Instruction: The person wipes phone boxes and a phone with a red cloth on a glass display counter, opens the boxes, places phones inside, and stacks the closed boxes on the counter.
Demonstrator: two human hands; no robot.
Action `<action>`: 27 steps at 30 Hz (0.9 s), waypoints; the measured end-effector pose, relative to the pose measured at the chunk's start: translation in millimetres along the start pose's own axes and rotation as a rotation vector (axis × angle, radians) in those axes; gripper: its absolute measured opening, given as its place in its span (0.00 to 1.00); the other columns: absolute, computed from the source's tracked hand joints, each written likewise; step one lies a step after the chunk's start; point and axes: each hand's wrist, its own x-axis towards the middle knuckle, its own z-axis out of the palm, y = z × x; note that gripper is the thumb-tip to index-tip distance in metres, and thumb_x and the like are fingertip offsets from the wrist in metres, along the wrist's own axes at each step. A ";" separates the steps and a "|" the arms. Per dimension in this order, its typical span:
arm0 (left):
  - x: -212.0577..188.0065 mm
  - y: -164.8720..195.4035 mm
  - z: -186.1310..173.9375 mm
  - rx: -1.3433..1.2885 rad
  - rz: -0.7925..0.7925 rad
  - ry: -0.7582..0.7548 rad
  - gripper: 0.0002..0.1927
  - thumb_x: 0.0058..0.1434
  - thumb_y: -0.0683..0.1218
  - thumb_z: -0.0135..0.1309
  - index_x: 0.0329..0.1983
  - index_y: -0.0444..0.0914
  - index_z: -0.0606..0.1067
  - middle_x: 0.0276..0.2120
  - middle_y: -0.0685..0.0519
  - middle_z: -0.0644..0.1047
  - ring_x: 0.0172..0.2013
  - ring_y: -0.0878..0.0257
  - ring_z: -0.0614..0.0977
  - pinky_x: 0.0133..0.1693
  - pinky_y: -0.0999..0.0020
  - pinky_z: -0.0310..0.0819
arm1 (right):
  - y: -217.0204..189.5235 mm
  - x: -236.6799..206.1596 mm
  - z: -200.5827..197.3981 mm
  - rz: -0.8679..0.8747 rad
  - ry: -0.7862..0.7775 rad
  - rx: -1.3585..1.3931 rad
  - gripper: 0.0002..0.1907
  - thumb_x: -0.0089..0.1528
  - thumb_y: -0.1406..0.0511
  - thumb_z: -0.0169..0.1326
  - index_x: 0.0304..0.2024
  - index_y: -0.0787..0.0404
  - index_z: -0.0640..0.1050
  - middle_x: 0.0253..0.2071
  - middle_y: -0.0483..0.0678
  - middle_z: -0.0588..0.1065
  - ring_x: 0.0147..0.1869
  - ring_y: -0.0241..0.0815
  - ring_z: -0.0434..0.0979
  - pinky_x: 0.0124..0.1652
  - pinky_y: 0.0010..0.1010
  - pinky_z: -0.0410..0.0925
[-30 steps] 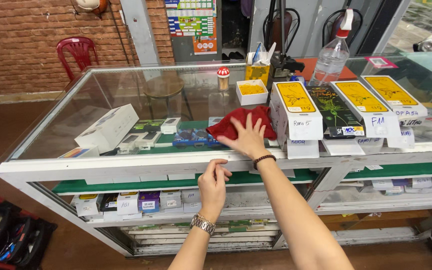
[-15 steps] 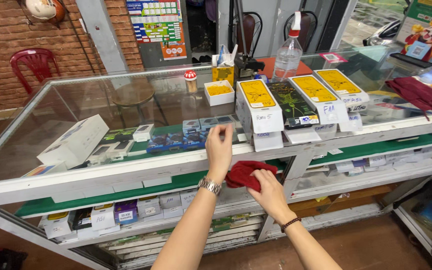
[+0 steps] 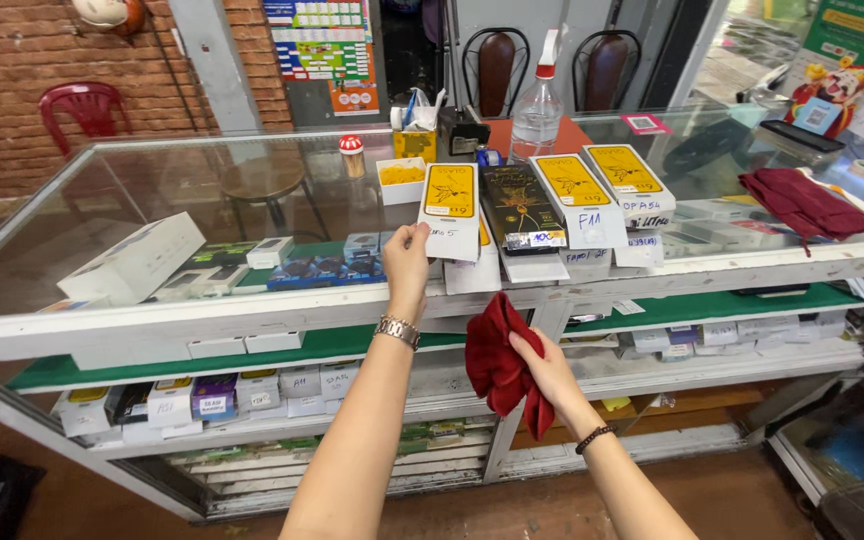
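1. The left hand (image 3: 407, 262) has gone up to the front edge of the glass table (image 3: 252, 190) and now pinches the lower left corner of a white-and-yellow flat package (image 3: 450, 205), thumb and fingers closed on it. A second ago that hand hung low, in front of the shelves.

2. The red cloth (image 3: 497, 365) has come off the glass. One second back it lay spread under the right hand on the table top; now it hangs bunched below the front edge, in front of the green-lined shelf (image 3: 322, 343).

3. The right hand (image 3: 542, 370) is clenched around the cloth, holding it clear of the surface.

4. Judged from this, the wiping has paused: the held package stands at the left end of a row of similar packages (image 3: 572, 195) near the front edge, and it looks as though it is being lifted or shifted while the cloth waits.

5. A second dark red cloth (image 3: 802, 200) lies towards the right end of the table, well apart from both hands. A spray bottle (image 3: 537, 110) stands at the far edge.
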 end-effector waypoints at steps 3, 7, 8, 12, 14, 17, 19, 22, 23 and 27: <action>-11.5 21.7 -20.9 -0.138 -0.086 -0.030 0.13 0.69 0.50 0.52 0.31 0.38 0.74 0.33 0.53 0.79 0.34 0.64 0.79 0.36 0.62 0.77 | -2.7 -3.2 0.1 0.144 -0.042 0.199 0.24 0.64 0.53 0.53 0.59 0.58 0.75 0.49 0.41 0.80 0.46 0.31 0.78 0.44 0.25 0.71; -35.5 59.5 -47.8 -0.359 -0.154 -0.045 0.09 0.66 0.49 0.50 0.35 0.40 0.74 0.37 0.52 0.81 0.38 0.61 0.83 0.38 0.57 0.81 | -11.2 -10.3 12.7 0.264 -0.111 0.293 0.28 0.66 0.49 0.51 0.60 0.59 0.76 0.48 0.45 0.79 0.43 0.37 0.76 0.39 0.30 0.68; -43.8 68.8 -54.4 -0.353 -0.148 -0.020 0.09 0.66 0.49 0.49 0.35 0.40 0.74 0.37 0.52 0.81 0.38 0.61 0.83 0.39 0.57 0.82 | -14.4 -12.5 18.2 0.291 -0.159 0.339 0.29 0.66 0.48 0.52 0.60 0.59 0.76 0.48 0.47 0.79 0.42 0.39 0.75 0.38 0.32 0.68; -84.1 96.8 -88.7 -0.337 -0.091 0.065 0.08 0.67 0.48 0.50 0.35 0.41 0.74 0.38 0.54 0.80 0.40 0.64 0.83 0.40 0.59 0.82 | -29.8 -18.8 55.1 0.357 -0.334 0.617 0.29 0.65 0.47 0.52 0.59 0.57 0.76 0.51 0.48 0.79 0.48 0.43 0.78 0.46 0.35 0.72; -107.2 96.8 -107.5 -0.287 -0.040 0.112 0.08 0.68 0.48 0.50 0.35 0.40 0.74 0.37 0.55 0.79 0.39 0.66 0.81 0.39 0.64 0.78 | -37.5 -18.4 82.4 0.346 -0.411 0.763 0.28 0.64 0.48 0.52 0.59 0.56 0.76 0.54 0.48 0.79 0.53 0.43 0.80 0.52 0.36 0.73; -130.2 84.4 -131.8 -0.210 0.063 0.189 0.09 0.70 0.46 0.51 0.34 0.38 0.74 0.34 0.56 0.77 0.36 0.69 0.77 0.37 0.71 0.71 | -45.3 -12.1 126.7 0.293 -0.504 0.869 0.27 0.65 0.48 0.52 0.59 0.58 0.75 0.54 0.49 0.78 0.54 0.45 0.79 0.54 0.38 0.72; -134.4 70.7 -143.8 -0.241 0.132 0.223 0.10 0.70 0.44 0.51 0.33 0.37 0.73 0.34 0.58 0.76 0.36 0.72 0.75 0.40 0.75 0.69 | -45.8 -6.3 151.8 0.274 -0.514 0.884 0.26 0.67 0.48 0.53 0.59 0.57 0.74 0.54 0.50 0.77 0.55 0.45 0.79 0.56 0.39 0.72; -121.1 56.1 -162.0 -0.223 0.229 0.262 0.13 0.74 0.45 0.51 0.32 0.36 0.71 0.31 0.58 0.73 0.33 0.72 0.70 0.36 0.74 0.65 | -37.7 -0.4 169.3 0.270 -0.467 0.766 0.27 0.66 0.49 0.51 0.59 0.59 0.74 0.55 0.49 0.78 0.54 0.44 0.79 0.54 0.38 0.71; -112.5 53.1 -165.7 -0.183 0.204 0.272 0.13 0.73 0.46 0.50 0.32 0.36 0.72 0.31 0.58 0.74 0.33 0.72 0.69 0.36 0.75 0.65 | -33.1 0.5 168.5 0.296 -0.450 0.727 0.27 0.66 0.49 0.51 0.59 0.60 0.75 0.55 0.50 0.78 0.55 0.45 0.80 0.55 0.37 0.71; -69.4 61.4 -175.2 0.131 0.149 0.340 0.14 0.73 0.49 0.51 0.36 0.35 0.75 0.32 0.55 0.75 0.34 0.69 0.69 0.37 0.72 0.64 | -10.5 2.0 138.3 0.362 -0.352 0.564 0.27 0.66 0.51 0.51 0.58 0.63 0.75 0.55 0.50 0.79 0.56 0.44 0.80 0.56 0.35 0.71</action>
